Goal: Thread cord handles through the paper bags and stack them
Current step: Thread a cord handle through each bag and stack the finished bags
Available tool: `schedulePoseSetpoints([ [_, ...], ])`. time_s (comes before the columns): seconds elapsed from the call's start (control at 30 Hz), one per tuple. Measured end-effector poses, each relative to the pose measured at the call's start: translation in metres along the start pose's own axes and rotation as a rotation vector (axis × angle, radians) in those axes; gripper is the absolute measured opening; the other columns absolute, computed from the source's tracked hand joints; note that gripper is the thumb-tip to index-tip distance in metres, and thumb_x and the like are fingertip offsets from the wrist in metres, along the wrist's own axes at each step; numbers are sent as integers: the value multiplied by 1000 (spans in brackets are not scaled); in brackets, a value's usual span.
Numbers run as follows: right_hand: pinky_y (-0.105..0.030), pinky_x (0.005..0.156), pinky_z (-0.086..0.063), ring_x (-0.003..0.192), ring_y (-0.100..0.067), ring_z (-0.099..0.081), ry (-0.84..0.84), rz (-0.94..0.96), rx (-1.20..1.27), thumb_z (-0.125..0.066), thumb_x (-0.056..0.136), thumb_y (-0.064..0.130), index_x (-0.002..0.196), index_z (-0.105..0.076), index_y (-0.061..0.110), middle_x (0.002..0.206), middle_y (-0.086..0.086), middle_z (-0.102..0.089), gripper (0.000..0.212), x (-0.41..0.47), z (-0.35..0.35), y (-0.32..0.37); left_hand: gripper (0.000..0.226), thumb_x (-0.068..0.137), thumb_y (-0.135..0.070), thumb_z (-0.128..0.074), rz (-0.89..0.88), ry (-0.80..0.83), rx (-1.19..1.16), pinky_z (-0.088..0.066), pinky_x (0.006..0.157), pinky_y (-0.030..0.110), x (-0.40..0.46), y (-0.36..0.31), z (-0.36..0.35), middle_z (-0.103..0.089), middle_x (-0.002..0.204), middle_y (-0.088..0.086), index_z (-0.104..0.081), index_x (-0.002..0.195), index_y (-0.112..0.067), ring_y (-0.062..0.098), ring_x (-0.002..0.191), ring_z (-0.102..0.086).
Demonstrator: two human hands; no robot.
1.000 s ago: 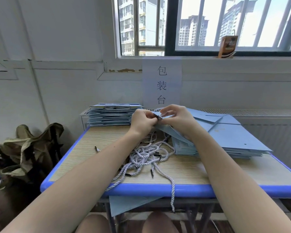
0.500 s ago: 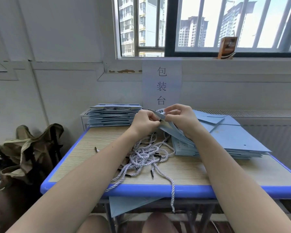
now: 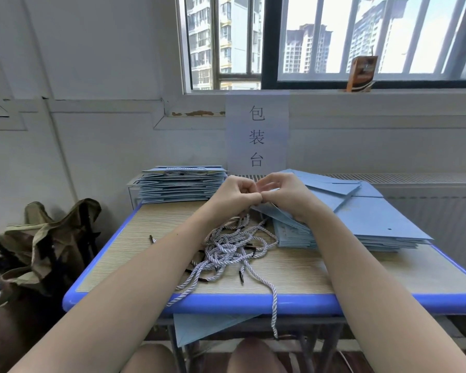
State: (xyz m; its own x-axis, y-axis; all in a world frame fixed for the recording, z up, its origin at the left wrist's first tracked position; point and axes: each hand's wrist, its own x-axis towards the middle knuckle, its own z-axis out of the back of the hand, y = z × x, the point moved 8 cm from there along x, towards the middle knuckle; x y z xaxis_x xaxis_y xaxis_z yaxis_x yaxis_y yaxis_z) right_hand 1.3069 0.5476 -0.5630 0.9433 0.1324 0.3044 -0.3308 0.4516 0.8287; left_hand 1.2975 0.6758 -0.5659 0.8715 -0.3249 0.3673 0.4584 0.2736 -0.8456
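Head view: packing bench under barred window

Bench (image 3: 124, 254): wood-grain top, blue rim, against a white wall with a paper sign (image 3: 256, 135). Finished bag stack (image 3: 179, 184) at far left; unthreaded bag stack (image 3: 366, 224) at right; loose cords (image 3: 234, 246) heaped mid-bench, one trailing over the front edge. Olive cloth bag (image 3: 43, 238) beside the bench, left. Carton (image 3: 361, 74) on the sill. Left hand (image 3: 236, 193) and right hand (image 3: 285, 195): fingertips meeting, both curled, pinching the raised top paper bag (image 3: 279, 215) at its edge; whether a cord end is held, cannot tell.
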Motion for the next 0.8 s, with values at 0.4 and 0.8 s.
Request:
schedulePoseSetpoints([
  [0.4, -22, 75, -45, 95, -14, -60, 179, 3, -271, -65, 93, 21, 121, -67, 26, 105, 3, -65, 28, -1, -20, 0, 17, 87, -1, -55, 98, -288, -125, -30, 42, 23, 4, 7, 30, -43, 51, 9, -61, 71, 1, 18, 41, -34],
  [0.8, -34, 103, -39, 126, -20, -47, 268, 99, -562, -66, 93, 33, 132, -60, 33, 145, 3, -46, 39, -3, -38, 3, 11, 89, -12, -58, 138, -361, 104, -45, 68, 31, 11, 23, 35, -62, 75, 8, -65, 81, -8, 17, 68, -53],
])
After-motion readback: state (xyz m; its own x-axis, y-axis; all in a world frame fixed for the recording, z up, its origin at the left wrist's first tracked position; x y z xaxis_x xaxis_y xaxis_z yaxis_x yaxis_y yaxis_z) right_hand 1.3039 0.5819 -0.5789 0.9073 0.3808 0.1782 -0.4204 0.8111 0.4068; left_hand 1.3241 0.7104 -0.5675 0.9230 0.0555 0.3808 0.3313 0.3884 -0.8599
